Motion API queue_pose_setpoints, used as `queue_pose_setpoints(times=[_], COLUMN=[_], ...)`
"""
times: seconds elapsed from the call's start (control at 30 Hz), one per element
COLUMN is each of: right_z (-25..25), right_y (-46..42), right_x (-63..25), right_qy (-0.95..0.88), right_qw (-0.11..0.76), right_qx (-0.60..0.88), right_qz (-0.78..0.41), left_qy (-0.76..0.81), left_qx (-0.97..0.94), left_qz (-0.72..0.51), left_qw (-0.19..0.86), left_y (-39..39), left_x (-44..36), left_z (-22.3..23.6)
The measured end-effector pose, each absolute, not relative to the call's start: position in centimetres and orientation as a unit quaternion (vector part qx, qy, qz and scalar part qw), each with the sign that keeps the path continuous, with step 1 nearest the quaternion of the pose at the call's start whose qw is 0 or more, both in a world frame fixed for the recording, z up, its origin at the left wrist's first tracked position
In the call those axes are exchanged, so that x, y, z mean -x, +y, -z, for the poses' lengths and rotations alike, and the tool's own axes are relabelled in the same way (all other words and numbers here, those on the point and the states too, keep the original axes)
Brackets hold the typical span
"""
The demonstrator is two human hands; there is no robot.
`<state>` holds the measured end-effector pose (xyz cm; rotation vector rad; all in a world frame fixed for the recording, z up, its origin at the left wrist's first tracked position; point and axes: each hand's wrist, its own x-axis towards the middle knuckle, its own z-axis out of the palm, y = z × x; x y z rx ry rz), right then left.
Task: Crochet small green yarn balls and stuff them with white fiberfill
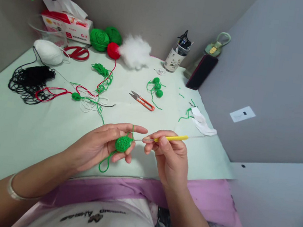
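Between the thumb and fingers of my left hand is a small green crocheted ball. Green yarn runs over the stretched index finger of that hand, and a loop of green yarn hangs below the ball. My right hand grips a crochet hook by its yellow handle, pen-like. The hook's thin metal shaft points left and its tip meets the ball's right edge; the exact stitch is too small to make out.
Thread snips lie ahead of my hands, with small green balls beyond. At left are tangled black yarn, white yarn and red scissors. White stuffing, a pen jar and a phone stand near the walls.
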<state>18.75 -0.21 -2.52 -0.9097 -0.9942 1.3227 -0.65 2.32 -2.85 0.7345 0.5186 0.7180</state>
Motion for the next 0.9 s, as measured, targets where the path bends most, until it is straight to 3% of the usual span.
queue_pose_setpoints(times=[0.23, 0.5, 0.9], right_z=[2.6, 3.3, 3.5], right_y=[-0.5, -0.4, 0.5], right_x=[-19.0, -18.2, -18.7], right_qy=[-0.474, -0.622, -0.613], right_qw=[0.608, 0.618, 0.589], right_qx=[0.322, 0.347, 0.309], right_qz=[-0.55, -0.332, -0.427], left_qy=[0.307, 0.335, 0.382], left_qx=[-0.452, -0.51, -0.504], left_qz=[-0.313, -0.346, -0.353], left_qw=[0.777, 0.712, 0.69], left_y=[2.1, 1.6, 1.6], left_x=[1.2, 0.1, 0.1], left_z=[2.6, 1.8, 1.6])
